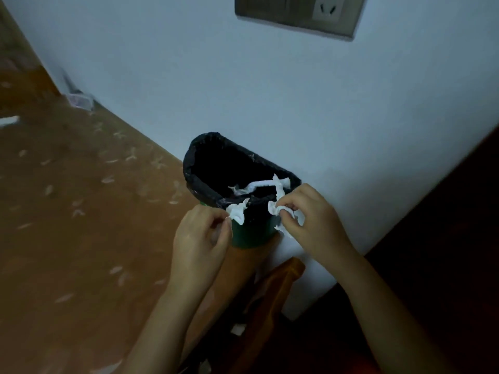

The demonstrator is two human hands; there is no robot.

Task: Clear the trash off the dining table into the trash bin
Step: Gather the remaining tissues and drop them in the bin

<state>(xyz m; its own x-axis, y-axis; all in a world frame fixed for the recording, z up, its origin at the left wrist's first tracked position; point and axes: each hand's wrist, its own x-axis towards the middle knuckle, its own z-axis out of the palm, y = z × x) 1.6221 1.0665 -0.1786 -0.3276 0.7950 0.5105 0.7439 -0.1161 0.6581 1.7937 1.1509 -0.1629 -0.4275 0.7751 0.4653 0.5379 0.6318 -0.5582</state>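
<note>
A green trash bin with a black liner stands on the floor against the white wall. White crumpled tissue lies inside it. My left hand pinches a scrap of white tissue at the bin's near rim. My right hand grips another crumpled white tissue just right of the rim. Both hands hover over the bin's front edge, close together.
The brown patterned floor stretches left, with a small plastic item by the wall. A socket plate sits high on the wall. A dark wooden surface rises at right; an orange-brown object lies below the hands.
</note>
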